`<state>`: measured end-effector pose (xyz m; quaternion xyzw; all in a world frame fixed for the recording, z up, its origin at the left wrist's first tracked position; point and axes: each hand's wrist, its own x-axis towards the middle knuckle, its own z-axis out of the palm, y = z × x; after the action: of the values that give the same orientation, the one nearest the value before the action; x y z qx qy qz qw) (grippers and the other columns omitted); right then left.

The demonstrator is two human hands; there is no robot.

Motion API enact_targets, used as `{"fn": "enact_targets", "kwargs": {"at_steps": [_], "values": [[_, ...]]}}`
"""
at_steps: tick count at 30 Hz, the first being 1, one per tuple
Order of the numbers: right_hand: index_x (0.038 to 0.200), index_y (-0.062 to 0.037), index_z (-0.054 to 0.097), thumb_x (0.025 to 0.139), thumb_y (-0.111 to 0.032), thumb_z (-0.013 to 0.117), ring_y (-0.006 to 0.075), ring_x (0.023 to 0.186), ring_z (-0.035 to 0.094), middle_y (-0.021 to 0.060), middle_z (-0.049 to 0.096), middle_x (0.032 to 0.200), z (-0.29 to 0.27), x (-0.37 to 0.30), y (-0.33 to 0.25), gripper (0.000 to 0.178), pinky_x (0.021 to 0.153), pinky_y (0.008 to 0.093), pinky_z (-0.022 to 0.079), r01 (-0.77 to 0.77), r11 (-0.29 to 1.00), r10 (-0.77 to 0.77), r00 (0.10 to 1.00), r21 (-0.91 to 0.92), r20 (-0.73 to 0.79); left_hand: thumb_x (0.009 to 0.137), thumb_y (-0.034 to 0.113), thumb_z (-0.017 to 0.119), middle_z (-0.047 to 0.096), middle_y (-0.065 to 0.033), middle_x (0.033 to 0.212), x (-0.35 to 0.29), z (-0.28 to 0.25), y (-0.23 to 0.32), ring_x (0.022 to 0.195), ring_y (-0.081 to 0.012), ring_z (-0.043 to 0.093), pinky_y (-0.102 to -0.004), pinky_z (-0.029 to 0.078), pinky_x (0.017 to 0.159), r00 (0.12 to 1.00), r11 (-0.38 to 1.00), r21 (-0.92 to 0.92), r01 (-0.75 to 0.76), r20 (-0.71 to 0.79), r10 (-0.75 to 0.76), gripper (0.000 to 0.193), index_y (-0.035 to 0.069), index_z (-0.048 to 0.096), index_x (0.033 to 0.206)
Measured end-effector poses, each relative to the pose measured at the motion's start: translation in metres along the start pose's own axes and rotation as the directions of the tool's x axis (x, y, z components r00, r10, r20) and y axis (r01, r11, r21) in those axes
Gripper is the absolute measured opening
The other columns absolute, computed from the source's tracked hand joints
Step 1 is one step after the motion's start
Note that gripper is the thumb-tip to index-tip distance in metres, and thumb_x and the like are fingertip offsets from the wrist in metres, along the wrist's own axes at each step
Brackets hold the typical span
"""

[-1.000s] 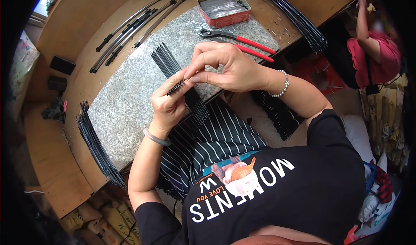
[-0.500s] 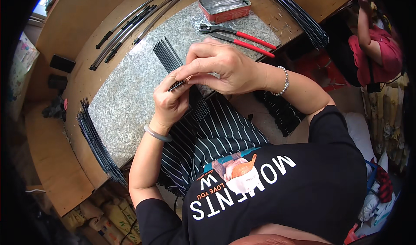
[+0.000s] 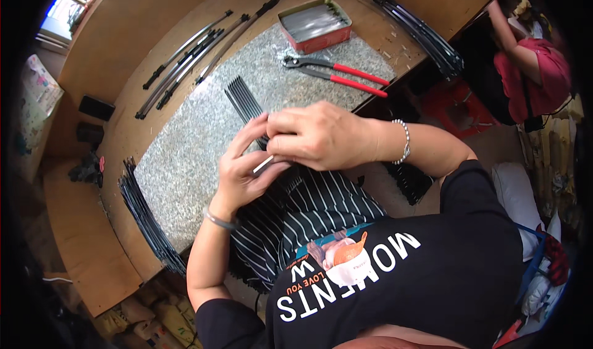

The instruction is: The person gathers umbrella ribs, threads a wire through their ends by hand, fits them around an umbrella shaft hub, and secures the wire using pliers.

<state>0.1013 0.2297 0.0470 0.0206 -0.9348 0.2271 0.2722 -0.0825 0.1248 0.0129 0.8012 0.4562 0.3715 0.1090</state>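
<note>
Wooden bench (image 3: 154, 15): granite slab (image 3: 191, 145), red-handled pliers (image 3: 336, 76), tin (image 3: 315, 25), black strips (image 3: 179, 62), perhaps blades.

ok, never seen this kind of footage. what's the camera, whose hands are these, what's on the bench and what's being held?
There is no machine here: a person works with two bare hands. The single view comes from a wide fisheye camera on that person's head, looking down, so straight edges bend near the rim and the forearms enter from below.

The left hand and right hand meet over the near edge of a speckled stone slab set on a wooden bench. Together they pinch a thin, pale metal strip; most of it is hidden by the fingers.

On the slab lies a bundle of black strips. Further away are red-handled pliers and a red tin of thin metal pieces. Long black blade-like parts lie on the wood. Another person sits at the upper right.
</note>
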Motion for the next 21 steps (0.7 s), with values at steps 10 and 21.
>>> {"fn": "enact_targets", "kwargs": {"at_steps": [10,21], "values": [[0.078,-0.0083,0.065,0.079,-0.026,0.058,0.0301,0.075,0.06,0.0115,0.062,0.077,-0.045,0.003,0.094,0.019,0.065,0.0392,0.049,-0.334,0.926,0.311,0.939,-0.174,-0.146,0.065,0.038,0.072,0.035,-0.0251,0.134,0.005,0.013,0.004,0.125,-0.0406,0.034,-0.0447,0.029,0.104,0.919,0.991,0.072,0.108,0.372,-0.128,0.09,-0.003,0.028,0.132],[0.065,-0.0031,0.064,0.066,-0.012,0.053,0.0374,0.073,0.062,0.0209,0.062,0.07,-0.055,0.008,0.185,0.014,0.067,0.0432,0.051,-0.592,0.686,0.538,0.804,-0.423,-0.254,0.059,0.042,0.078,0.027,-0.0292,0.137,-0.012,0.039,0.041,0.127,-0.0462,0.026,-0.0506,0.022,0.107,0.914,0.903,0.43,-0.009,0.37,-0.167,0.11,-0.008,0.017,0.136]]}}
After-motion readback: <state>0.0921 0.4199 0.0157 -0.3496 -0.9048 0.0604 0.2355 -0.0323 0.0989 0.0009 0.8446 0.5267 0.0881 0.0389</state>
